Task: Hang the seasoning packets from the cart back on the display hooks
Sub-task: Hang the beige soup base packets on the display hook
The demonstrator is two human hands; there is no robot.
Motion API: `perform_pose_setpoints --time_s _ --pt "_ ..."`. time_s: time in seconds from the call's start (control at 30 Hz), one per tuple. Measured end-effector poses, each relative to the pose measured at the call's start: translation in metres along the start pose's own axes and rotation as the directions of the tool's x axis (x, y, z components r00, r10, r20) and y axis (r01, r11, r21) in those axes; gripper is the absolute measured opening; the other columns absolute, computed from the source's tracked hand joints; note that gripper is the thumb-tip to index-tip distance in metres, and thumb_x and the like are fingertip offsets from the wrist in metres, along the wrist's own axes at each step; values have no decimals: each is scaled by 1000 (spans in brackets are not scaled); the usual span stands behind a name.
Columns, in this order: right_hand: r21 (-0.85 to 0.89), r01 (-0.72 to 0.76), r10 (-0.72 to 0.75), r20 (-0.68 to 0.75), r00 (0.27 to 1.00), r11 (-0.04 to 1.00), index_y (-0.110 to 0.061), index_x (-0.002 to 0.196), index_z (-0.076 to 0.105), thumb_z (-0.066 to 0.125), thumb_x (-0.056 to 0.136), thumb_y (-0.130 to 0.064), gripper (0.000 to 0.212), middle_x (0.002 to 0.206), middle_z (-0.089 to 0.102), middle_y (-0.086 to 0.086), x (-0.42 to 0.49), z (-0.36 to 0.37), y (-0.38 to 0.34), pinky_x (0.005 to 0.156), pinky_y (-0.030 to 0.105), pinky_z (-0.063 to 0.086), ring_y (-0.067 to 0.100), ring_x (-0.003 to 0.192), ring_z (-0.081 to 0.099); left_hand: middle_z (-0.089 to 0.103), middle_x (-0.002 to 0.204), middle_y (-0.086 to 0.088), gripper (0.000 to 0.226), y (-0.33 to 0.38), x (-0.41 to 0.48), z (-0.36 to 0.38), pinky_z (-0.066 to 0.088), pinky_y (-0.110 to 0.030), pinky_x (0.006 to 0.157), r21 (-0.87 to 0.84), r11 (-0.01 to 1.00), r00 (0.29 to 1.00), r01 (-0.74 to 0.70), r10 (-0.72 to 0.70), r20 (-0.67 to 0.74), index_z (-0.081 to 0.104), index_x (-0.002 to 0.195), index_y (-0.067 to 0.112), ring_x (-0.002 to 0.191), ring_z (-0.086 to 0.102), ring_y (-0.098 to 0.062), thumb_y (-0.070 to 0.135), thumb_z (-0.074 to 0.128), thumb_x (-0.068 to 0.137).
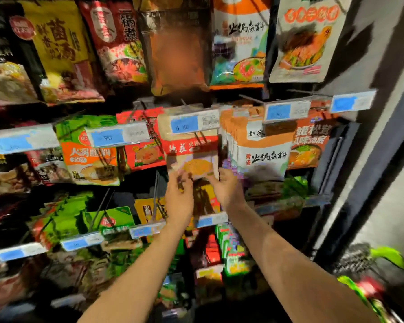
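Both hands raised to a red-and-beige seasoning packet (191,150) in the middle row of a peg display. The left hand (179,197) pinches the packet's lower left corner; the right hand (226,187) grips its lower right edge, fingers curled round it. The packet hangs just behind a blue price tag (195,124) at the tip of a display hook (184,103); whether its hang hole is already threaded on the hook cannot be told, since the tag hides it. Risks, as judged: the hole missing the hook tip so the packet drops on release, or the neighbouring white-and-orange packets (259,150), just to the right, being nudged off. The cart (378,285) is at lower right.
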State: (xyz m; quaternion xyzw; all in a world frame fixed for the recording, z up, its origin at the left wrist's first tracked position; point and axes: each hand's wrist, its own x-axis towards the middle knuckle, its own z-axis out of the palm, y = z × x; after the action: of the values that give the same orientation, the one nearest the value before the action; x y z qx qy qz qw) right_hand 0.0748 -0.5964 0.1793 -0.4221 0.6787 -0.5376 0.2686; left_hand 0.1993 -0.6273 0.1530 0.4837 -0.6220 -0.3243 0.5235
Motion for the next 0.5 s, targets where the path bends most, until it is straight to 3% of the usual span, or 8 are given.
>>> perform_pose_setpoints --time_s 0.07,0.17,0.27,0.4,0.47,0.5 --pt "-43 -63 65 55 996 997 -4 102 69 57 102 -18 19 95 67 7 -27 -30 6 81 32 47 29 96 65 69 105 1 18 3 -32 3 42 -28 73 -2 1000 991 24 -23 132 64 120 24 83 58 -16 30 52 108" --pt "2 -162 162 20 987 987 -25 98 68 57 103 -23 13 90 68 -4 -60 -77 35 77 27 53 20 86 67 69 96 2 15 4 -70 27 43 -13 68 38 998 926 58 -68 371 67 108 18 78 58 -10 19 52 107" --pt "13 -360 360 -59 931 933 -25 106 66 56 105 -29 11 98 66 -7 -83 -115 79 73 25 46 10 87 61 67 92 0 13 -2 -98 61 47 -15 68 81 989 771 126 -149 619 64 103 14 78 64 -12 6 54 105" --pt "44 -512 504 -266 822 858 -16 91 71 55 102 -13 19 73 70 -6 -129 -154 134 60 15 45 14 78 61 69 104 3 15 -24 -120 116 50 -30 87 170 985 589 -42 -113 800 70 109 20 95 65 -12 13 60 101" --pt "31 -554 528 -351 774 832 -19 85 75 61 93 -4 22 76 71 -3 -159 -170 157 73 18 51 12 79 62 67 91 4 16 -23 -132 137 48 -29 83 147 986 476 -78 -92 875 73 105 14 86 65 -5 5 60 99" --pt "66 -589 564 -390 728 806 -22 85 75 63 91 -2 24 83 70 -1 -171 -176 166 78 20 52 13 83 62 62 81 5 20 -20 -138 144 45 -25 75 124 985 380 -122 -69 922 72 99 14 74 61 4 0 58 100"
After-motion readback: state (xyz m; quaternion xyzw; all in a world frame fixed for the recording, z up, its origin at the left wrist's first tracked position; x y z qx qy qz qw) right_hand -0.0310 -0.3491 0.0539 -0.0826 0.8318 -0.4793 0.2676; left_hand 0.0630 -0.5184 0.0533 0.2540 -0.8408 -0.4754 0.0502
